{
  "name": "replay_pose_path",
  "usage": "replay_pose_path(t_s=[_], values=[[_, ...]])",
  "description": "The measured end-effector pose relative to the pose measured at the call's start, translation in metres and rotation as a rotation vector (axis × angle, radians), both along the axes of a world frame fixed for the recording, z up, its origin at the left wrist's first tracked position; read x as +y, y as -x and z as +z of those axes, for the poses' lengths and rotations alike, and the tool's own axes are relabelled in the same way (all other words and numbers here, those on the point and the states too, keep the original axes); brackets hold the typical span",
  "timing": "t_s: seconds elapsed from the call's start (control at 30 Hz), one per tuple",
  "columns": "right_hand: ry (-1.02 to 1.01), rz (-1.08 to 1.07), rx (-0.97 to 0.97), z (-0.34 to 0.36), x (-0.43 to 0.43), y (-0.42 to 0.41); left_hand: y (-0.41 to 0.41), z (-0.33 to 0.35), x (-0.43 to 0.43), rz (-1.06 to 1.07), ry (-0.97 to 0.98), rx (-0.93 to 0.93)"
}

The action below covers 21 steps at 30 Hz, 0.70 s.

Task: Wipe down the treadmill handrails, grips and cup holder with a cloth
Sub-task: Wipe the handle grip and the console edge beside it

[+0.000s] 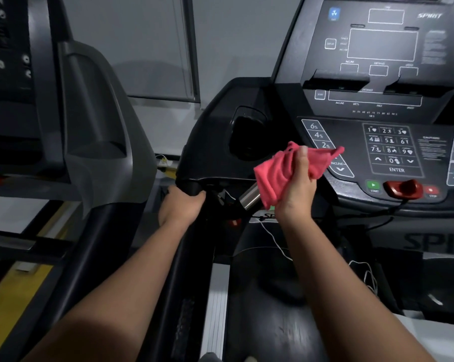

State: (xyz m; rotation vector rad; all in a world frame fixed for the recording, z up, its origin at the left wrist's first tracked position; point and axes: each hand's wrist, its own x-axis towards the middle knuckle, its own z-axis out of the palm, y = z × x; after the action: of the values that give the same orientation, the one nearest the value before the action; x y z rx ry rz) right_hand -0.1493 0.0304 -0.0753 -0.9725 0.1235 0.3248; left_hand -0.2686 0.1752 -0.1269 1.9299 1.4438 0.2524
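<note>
1 head-worn wide-angle camera looks forward and down, close over the treadmill [393,152].

1. Right hand [296,190] at centre frame grips a bunched pink cloth [276,171], raised in front of the incline buttons [319,135]
2. Cloth's lower edge overlaps the steel grip [249,196]; can't tell if they touch
3. Left hand [181,207], left of centre, has its fingers curled over the black handrail [198,246] under the console corner
4. Cup holder [246,134] sits above, between the hands
5. Keypad [389,150] and red stop key [403,189] at right; second treadmill [98,113] at left
</note>
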Motion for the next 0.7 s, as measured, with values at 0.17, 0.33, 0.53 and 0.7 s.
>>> replay_pose_path(t_s=[0.17, 0.33, 0.53, 0.7], values=[[-0.312, 0.216, 0.112, -0.022, 0.007, 0.015, -0.001, 0.002, -0.004, 0.007, -0.009, 0.010], [-0.148, 0.193, 0.258, -0.046, 0.014, 0.040, -0.002, 0.005, -0.004, 0.003, -0.023, 0.022], [0.246, -0.083, 0.143, -0.013, -0.004, 0.019, 0.001, 0.003, -0.003, -0.013, -0.003, 0.006], [0.403, -0.224, -0.460, 0.048, -0.004, -0.015, 0.000, 0.003, -0.004, -0.001, -0.013, 0.033]])
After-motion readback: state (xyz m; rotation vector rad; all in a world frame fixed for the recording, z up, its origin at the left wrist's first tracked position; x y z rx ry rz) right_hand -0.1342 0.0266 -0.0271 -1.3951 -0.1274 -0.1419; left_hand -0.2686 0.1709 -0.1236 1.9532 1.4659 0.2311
